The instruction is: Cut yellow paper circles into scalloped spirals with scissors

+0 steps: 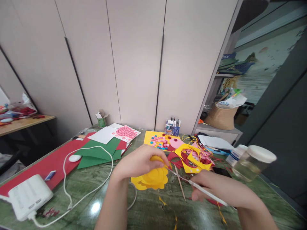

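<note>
Presently, the left hand (144, 161) is bending over a yellow paper flower (153, 179), its fingers pinching the upper layers, probably to steady them. The right hand (211, 183) is gripping a slim white-handled tool (203, 190), low and slanted, seemingly so that its thin metal end is lining up with the flower's right edge; whether the tip is touching, I cannot tell.

Flower: layered, thin, scalloped along the rim, hanging just above the table or resting on it; which, I cannot tell.

Just right of the flower: a slender wooden stick (180, 183), lying at a slant.

Below the flower: a narrow yellow strip (163, 200), curling.

Farther right of the flower: yellow scraps (202, 166), flat with curved cut-outs, piling over crumpled pink and red bits; beyond these, a clear jar (249, 166), rounded, smooth, white-lidded.

Beyond the flower: a yellow sheet (148, 137), bearing small coloured pieces, perhaps gathered there within easy view.

Left of the flower: green paper (105, 151), flat and matte, overlapping red paper (52, 159).

Underneath everything: a glossy, green-veined table (141, 210), reflecting light.
</note>
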Available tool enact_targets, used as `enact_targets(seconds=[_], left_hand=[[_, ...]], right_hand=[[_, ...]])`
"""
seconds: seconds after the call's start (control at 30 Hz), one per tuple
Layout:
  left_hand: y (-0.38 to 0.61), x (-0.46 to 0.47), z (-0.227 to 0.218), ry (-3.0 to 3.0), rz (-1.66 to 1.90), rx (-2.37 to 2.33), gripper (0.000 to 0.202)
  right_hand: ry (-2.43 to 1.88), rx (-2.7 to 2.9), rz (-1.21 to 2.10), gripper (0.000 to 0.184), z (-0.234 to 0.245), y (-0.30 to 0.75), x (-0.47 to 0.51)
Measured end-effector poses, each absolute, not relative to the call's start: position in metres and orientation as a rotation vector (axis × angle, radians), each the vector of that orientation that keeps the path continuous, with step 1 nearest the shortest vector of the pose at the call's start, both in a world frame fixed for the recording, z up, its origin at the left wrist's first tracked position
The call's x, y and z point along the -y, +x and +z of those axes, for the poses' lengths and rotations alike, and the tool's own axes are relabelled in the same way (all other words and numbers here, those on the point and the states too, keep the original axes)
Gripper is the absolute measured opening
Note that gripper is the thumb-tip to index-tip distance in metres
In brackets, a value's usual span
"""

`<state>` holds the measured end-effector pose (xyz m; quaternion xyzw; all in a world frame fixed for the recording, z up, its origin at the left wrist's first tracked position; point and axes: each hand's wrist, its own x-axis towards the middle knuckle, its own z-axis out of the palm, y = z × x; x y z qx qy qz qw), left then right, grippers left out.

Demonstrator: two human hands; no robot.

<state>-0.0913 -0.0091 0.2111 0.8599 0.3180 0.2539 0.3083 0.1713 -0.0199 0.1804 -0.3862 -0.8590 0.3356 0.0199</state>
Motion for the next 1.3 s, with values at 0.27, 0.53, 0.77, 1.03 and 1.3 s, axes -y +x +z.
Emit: enact_targets(seconds=[0.27,0.53,0.77,1.03,1.3], left_hand=[[-0.0913,0.0080,0.2110,2.335,0.597,-0.871,0.019],[-0.0917,0.0059,0.2095,2.383,0.546,-0.880,0.019],[-0.0911,0.0058,0.2103,2.337,0.589,-0.914,0.019],[-0.0862,0.0052,0.2104,2.200,0.910,-1.076,0.018],[-0.0885,0.0031,0.2103,2.137,1.020,-1.110,0.018]], right_hand=[[-1.169,2.691,1.051,0.021,0.1738,0.1719,0.0158],[-1.185,2.686,1.063,0.022,0.1726,0.1705,0.0154],[-1.204,2.671,1.075,0.017,0.1730,0.1711,0.0150],[-1.299,2.579,0.944,0.027,0.1779,0.1704,0.0153],[-1.317,2.536,0.937,0.033,0.1791,0.1669,0.0167]])
